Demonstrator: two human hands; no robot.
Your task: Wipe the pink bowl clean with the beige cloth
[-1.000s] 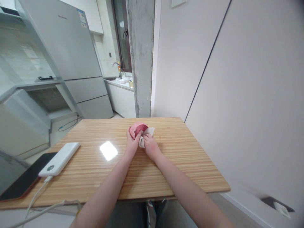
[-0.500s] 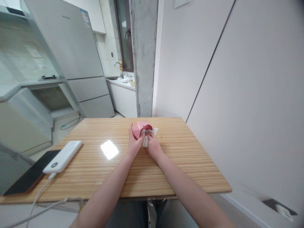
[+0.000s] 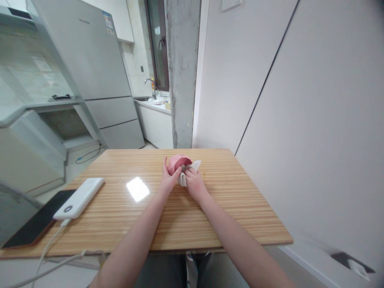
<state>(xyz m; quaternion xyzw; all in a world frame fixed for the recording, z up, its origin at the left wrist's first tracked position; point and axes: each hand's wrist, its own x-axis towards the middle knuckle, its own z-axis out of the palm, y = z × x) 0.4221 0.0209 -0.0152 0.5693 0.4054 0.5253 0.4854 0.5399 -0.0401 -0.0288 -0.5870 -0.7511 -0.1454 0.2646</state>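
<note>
The wood-grained counter (image 3: pixel 246 200) runs past the left edge of view. Over its far half, the left hand (image 3: pixel 169 181) and right hand (image 3: pixel 195 186) are close together. The left fingers (image 3: pixel 177 173) grip a pink bowl (image 3: pixel 176 160), its underside hidden; whether it touches the counter I cannot tell. The right fingers (image 3: pixel 191 173) hold a white cloth (image 3: pixel 182 180) at the bowl's mouth, tips buried. Since half a second ago, more of the bowl's inside shows.

Single head-worn view, facing forward and down; tabletop (image 3: pixel 234 188) close below, fridge (image 3: pixel 87 60) farther off, left.
</note>
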